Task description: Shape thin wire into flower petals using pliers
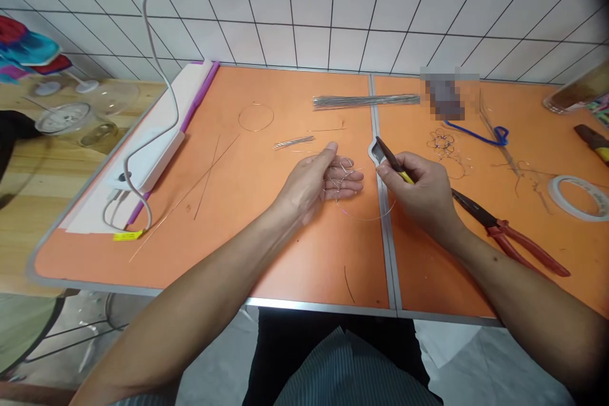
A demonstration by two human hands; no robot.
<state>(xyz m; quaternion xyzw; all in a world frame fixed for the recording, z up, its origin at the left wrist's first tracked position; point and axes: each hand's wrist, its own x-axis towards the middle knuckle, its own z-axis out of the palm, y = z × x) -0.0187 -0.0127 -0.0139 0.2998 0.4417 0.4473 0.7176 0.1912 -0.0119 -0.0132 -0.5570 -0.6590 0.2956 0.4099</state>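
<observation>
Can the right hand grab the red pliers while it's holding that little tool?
Probably not without letting go first. The red pliers lie bare on the orange table, just beside the right hand, with nothing between them, but that hand is already closed on the yellow-handled tool.

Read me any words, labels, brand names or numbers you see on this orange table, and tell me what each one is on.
None can be read.
Yellow tag on the white cable: any print is too small to tell.
Blurred-out grey patch at the back of the table: unreadable.
Pliers in the right hand, red-handled pliers, tape roll: no markings visible.
</observation>
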